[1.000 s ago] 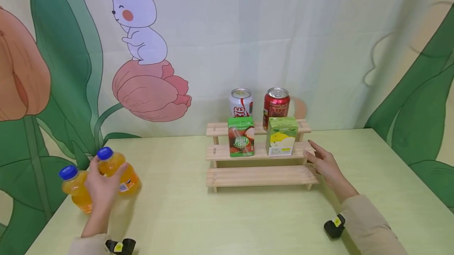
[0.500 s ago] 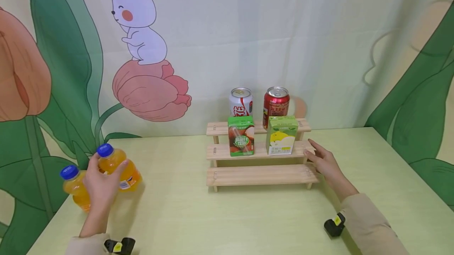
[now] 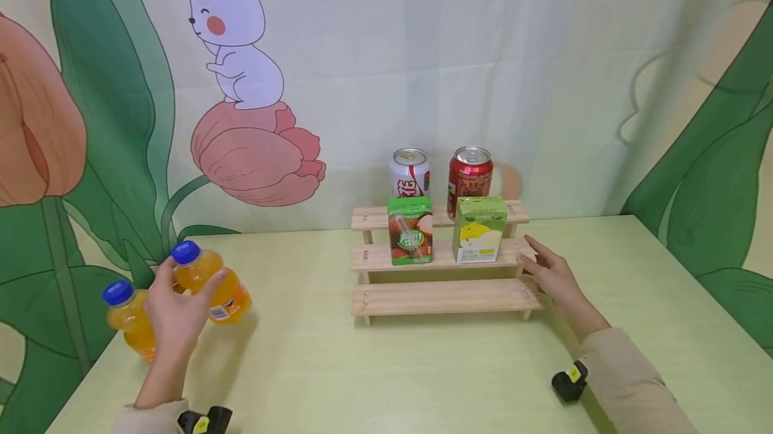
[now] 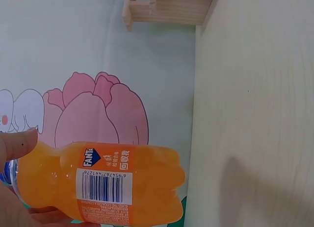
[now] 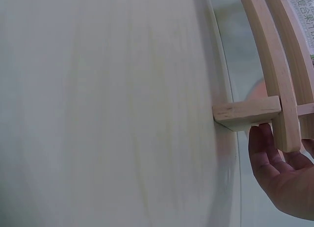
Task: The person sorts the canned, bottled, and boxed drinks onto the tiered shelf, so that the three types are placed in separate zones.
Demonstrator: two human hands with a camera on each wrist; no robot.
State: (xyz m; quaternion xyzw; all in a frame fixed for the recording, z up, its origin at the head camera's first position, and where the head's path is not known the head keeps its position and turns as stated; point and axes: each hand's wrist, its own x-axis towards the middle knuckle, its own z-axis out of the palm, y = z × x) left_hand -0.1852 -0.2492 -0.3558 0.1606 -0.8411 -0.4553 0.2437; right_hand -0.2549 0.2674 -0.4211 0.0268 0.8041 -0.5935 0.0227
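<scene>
An orange Fanta bottle [image 3: 228, 296] with a blue cap is gripped near its upper part by my left hand [image 3: 176, 313]. It tilts slightly and hangs above the tabletop, its shadow apart from it. In the left wrist view the Fanta bottle [image 4: 105, 183] shows its label and barcode, thumb at the neck. A second orange bottle [image 3: 135, 327] stands left of that hand, partly hidden by it. My right hand [image 3: 558, 286] holds the right end of the three-tier wooden display rack [image 3: 447, 298] at its middle tier. Fingers [image 5: 267, 161] curl round the rack's end.
A white can [image 3: 410, 172] and a red can [image 3: 471, 179] stand on the top tier. On the middle tier are a green-topped red juice box [image 3: 410, 231] and a pear juice box [image 3: 480, 231]. A printed curtain [image 3: 362, 85] hangs behind the table [image 3: 386, 380].
My left hand has lifted the Fanta bottle slightly off the table and moved it a little to the right. The other bottle and my right hand stay in place.
</scene>
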